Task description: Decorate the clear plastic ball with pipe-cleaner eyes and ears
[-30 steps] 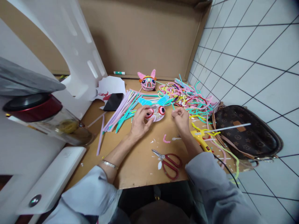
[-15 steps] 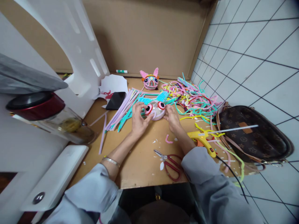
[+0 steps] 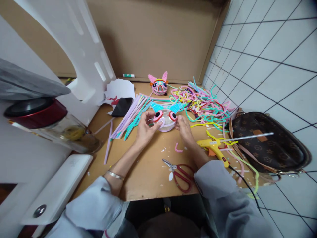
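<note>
Between my hands is a pipe-cleaner animal head (image 3: 167, 123), a clear round body with two pink-and-red ringed eyes and blue ears on top. My left hand (image 3: 146, 127) grips its left side, thumb at the front below the eye. At the right edge, my right hand (image 3: 183, 128) holds it with bent fingers, partly hidden behind it. A curved pink pipe-cleaner piece (image 3: 178, 147) lies on the table below. Closer to me are red-handled scissors (image 3: 182, 175), blades slightly apart.
A finished-looking pink-eared head (image 3: 159, 86) stands at the back. Pipe cleaners lie in a tangled pile (image 3: 205, 104) and a straight bundle (image 3: 131, 115). A yellow glue gun (image 3: 215, 148), brown bag (image 3: 268, 142), phone (image 3: 122, 107), glass bottle (image 3: 74, 130) and white device (image 3: 59, 188) surround the work area.
The animal head has tipped so its blue ears stand up more plainly and its face sits slightly lower. My left hand has shifted a little left and down with it.
</note>
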A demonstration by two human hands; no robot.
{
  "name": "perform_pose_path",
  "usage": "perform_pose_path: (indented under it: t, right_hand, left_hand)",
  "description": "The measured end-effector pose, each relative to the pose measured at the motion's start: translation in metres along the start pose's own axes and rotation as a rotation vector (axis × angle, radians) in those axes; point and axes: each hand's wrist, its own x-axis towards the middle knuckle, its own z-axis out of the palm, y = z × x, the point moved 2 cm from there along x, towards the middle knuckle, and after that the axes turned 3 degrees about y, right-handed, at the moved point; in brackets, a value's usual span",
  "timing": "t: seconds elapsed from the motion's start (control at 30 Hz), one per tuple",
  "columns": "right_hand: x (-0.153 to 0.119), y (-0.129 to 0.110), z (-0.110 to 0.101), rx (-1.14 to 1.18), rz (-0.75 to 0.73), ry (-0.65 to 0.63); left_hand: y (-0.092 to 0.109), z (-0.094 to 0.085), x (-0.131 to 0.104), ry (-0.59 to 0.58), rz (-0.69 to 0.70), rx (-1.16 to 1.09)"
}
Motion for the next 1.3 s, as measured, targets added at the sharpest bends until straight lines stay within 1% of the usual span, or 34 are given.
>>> perform_pose_path:
  t: [0.07,0.17,0.23,0.33,0.4,0.53,0.6,0.73,0.83,0.9,0.97,1.03,1.1,1.2,1.3]
  right_hand:
    - [-0.013,-0.002,-0.005,-0.077,0.013,0.015]
    - [-0.031,-0.01,-0.012,-0.171,-0.024,0.019]
    - [-0.038,-0.016,-0.016,-0.242,-0.054,0.037]
    - [-0.04,-0.024,-0.02,-0.332,-0.117,0.09]
    - [-0.04,-0.028,-0.023,-0.352,-0.145,0.155]
    - [-0.046,-0.041,-0.028,-0.311,-0.23,0.342]
    - [-0.052,-0.049,-0.028,-0.295,-0.313,0.371]
    - [-0.065,-0.061,-0.018,-0.333,-0.553,0.3]
    - [-0.073,-0.065,-0.012,-0.386,-0.744,0.229]
    - [-0.076,-0.065,-0.009,-0.469,-0.828,0.184]
    - [-0.079,-0.064,-0.007,-0.591,-0.884,0.166]
    - [-0.082,-0.064,-0.004,-0.71,-0.912,0.176]
    - [-0.084,-0.064,0.0,-0.79,-0.904,0.189]
    - [-0.084,-0.063,0.006,-0.842,-0.829,0.196]
    - [-0.083,-0.062,0.01,-0.829,-0.759,0.163]
  left_hand:
    - [0.006,-0.003,-0.007,-0.031,0.013,-0.002]
    - [0.016,-0.008,-0.017,-0.069,0.044,0.004]
    - [0.022,-0.009,-0.021,-0.097,0.073,0.04]
    - [0.027,-0.009,-0.022,-0.13,0.089,0.067]
    - [0.027,-0.009,-0.021,-0.146,0.083,0.05]
    - [0.026,-0.008,-0.019,-0.169,0.084,0.015]
    - [0.026,-0.008,-0.019,-0.176,0.081,0.005]
    - [0.026,-0.007,-0.019,-0.166,0.044,-0.006]
    - [0.026,-0.007,-0.019,-0.161,0.049,-0.003]
    - [0.026,-0.007,-0.018,-0.167,0.056,0.009]
    - [0.026,-0.007,-0.018,-0.177,0.056,0.045]
    - [0.028,-0.008,-0.019,-0.182,0.067,0.103]
    - [0.031,-0.009,-0.02,-0.194,0.107,0.164]
    - [0.037,-0.01,-0.021,-0.237,0.205,0.244]
    - [0.042,-0.01,-0.021,-0.287,0.285,0.314]
